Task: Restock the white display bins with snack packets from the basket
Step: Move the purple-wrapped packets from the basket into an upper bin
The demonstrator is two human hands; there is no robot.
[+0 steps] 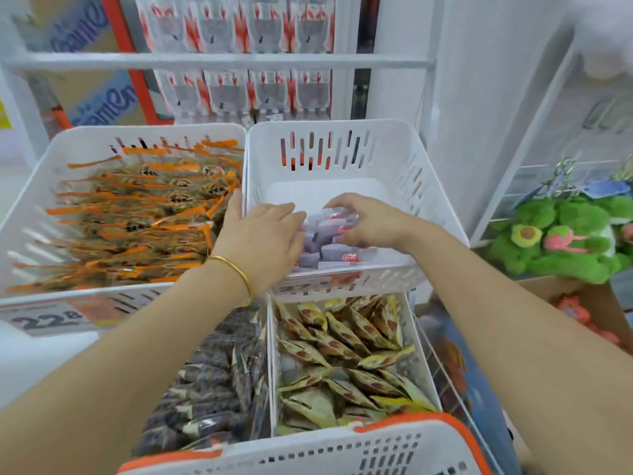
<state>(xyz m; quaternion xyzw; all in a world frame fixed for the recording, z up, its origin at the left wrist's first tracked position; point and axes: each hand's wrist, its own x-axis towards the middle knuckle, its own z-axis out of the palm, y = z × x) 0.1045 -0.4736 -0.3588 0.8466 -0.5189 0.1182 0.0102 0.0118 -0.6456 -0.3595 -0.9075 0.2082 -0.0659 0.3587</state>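
In the white bin [342, 132], the left hand [263, 234] presses the snack packets [337, 253] with fingers together; the right hand [370, 224] grips some. A hard push could topple them.

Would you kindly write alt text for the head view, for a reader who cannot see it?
Two bare hands handle small white snack packets at the front of a mostly empty white bin: the right hand grips one, the left hand rests flat against the pile. The neighbouring bin is full of orange-trimmed packets; an orange-rimmed basket sits at the bottom edge.
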